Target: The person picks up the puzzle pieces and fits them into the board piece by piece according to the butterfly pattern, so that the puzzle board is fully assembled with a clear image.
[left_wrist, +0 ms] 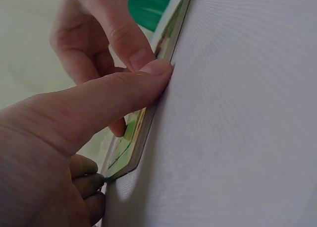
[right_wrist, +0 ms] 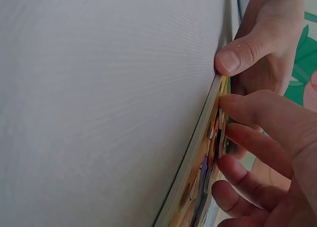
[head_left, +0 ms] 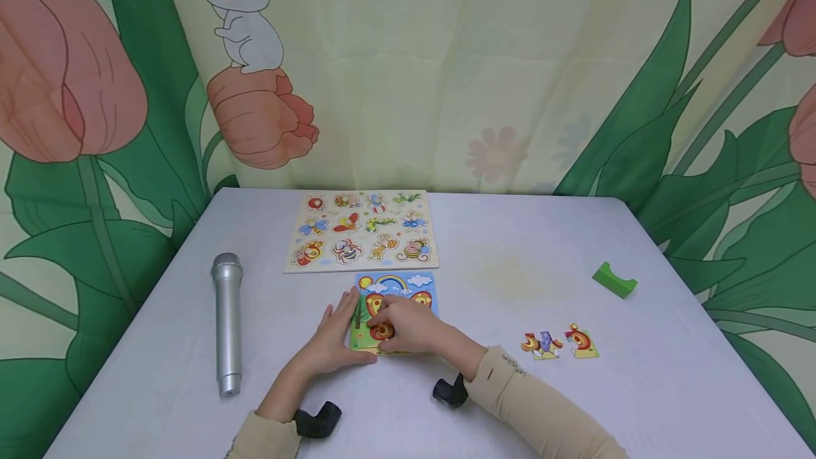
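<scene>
A small jigsaw board (head_left: 404, 285) with a rainbow, sun and butterfly picture lies flat near the table's middle. My left hand (head_left: 328, 342) rests at its near left corner, fingers fairly straight along the left side and thumb along the front edge. Over the board, my right hand (head_left: 411, 323) pinches a puzzle piece (head_left: 382, 331) with an orange-brown round figure, low against the board's lower left part. The right wrist view shows the right thumb and fingertips about the piece, close to the left thumb (right_wrist: 230, 61). Whether the piece lies fully flat, I cannot tell.
Two loose puzzle pieces, one with a purple patch (head_left: 542, 346) and one orange (head_left: 581, 342), lie to the right. Beyond them is a green arched block (head_left: 615, 280). An insect-picture board (head_left: 361, 232) lies behind the jigsaw. A silver microphone (head_left: 228, 324) lies at left.
</scene>
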Demonstrator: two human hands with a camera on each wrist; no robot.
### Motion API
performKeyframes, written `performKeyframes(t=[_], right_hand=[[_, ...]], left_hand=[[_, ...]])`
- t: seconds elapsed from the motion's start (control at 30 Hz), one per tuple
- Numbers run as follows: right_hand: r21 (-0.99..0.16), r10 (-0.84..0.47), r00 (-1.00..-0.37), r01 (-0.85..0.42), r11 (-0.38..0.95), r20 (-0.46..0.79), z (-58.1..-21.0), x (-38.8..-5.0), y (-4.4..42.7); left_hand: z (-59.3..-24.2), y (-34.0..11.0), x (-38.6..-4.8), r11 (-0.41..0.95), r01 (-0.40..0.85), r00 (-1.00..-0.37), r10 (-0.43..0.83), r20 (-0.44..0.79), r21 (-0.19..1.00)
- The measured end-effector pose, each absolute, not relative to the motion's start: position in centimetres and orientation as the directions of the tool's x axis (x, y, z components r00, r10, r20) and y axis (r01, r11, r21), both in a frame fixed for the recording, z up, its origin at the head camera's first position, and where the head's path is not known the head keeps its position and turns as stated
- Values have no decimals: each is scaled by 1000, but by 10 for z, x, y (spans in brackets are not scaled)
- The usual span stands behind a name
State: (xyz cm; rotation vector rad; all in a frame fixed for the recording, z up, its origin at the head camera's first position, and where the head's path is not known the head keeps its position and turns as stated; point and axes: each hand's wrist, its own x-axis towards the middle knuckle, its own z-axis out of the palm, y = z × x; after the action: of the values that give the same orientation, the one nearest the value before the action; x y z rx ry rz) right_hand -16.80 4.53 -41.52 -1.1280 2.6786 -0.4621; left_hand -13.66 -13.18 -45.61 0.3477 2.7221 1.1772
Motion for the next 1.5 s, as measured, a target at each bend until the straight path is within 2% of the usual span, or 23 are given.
performKeyframes(t=[0.33,0.67,1.03,1.5], right_hand=[[-380,-741,-667,-670,638,-70,-415,-168,46],[-414,-735,-674,-649,638,-76,-414,-169,47],[-531,-692,-718,-560,636,-70,-413,-168,58],[-559,-655,-755,-548,622,11,-405,-168,90]], left_hand=[[-455,-132,-137,664,141,-960,273,-63,734],[-456,-132,-136,665,149,-959,277,-57,732],[-456,-133,-136,665,147,-960,274,-55,733],[-458,-133,-136,670,159,-960,277,-45,725]])
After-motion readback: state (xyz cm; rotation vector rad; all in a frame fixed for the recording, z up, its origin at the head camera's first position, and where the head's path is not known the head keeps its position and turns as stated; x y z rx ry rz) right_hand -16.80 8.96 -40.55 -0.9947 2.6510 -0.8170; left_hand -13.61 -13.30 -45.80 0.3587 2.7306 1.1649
